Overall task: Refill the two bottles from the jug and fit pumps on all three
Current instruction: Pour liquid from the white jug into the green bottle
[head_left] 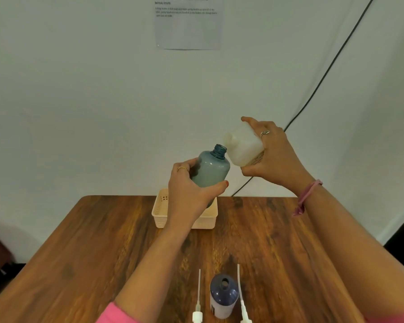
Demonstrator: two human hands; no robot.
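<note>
My left hand (187, 187) grips a translucent blue-grey bottle (211, 169), raised above the table and tilted right, its mouth uncapped. My right hand (273, 155) holds a white jug (241, 148) tipped to the left, its spout just above and beside the bottle's mouth. No liquid stream is visible between them. A dark blue bottle (224, 296) with an uncapped mouth stands upright near the table's front edge. Two white pumps with long dip tubes lie flat on either side of it, one on the left (198, 299) and one on the right (241, 297).
A cream plastic basket (160, 206) sits at the back of the wooden table (103, 241), partly behind my left hand. A black cable (331, 66) runs down the white wall. A printed sheet (188, 24) hangs on the wall above.
</note>
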